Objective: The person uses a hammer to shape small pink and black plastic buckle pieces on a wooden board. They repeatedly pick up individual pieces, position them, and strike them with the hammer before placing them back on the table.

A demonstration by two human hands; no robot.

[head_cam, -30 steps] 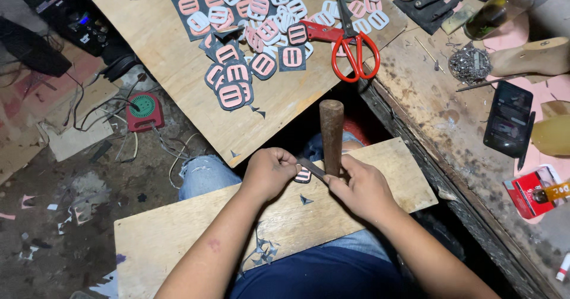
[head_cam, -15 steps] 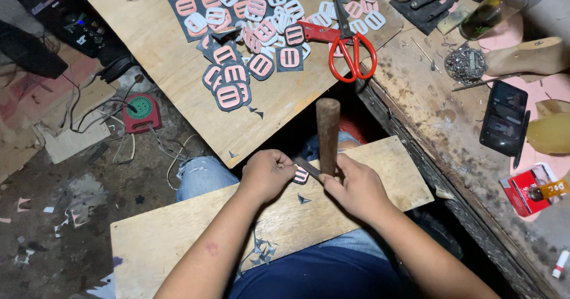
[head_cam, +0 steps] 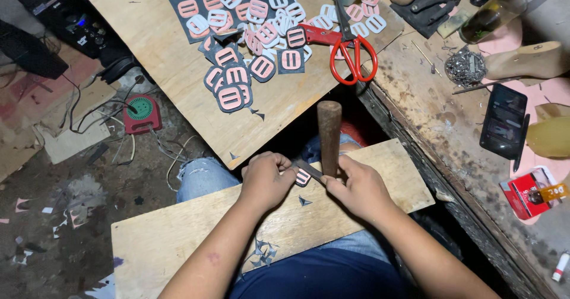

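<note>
Scissors (head_cam: 350, 53) beyond buckle cutouts (head_cam: 249, 67), hammer handle (head_cam: 328, 136) upright

two boards (head_cam: 380, 180), one red scissors (head_cam: 350, 50), two hands (head_cam: 267, 180)

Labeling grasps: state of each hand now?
Left hand: closed, pinching a small buckle piece.
Right hand: closed on a thin blade, beside the wooden handle.

A small shoemaking workshop: a scarred wooden workbench (head_cam: 439, 115) carries wooden shoe lasts (head_cam: 525, 61) (two at least), red scissors (head_cam: 347, 47) and tacks (head_cam: 465, 67).
</note>
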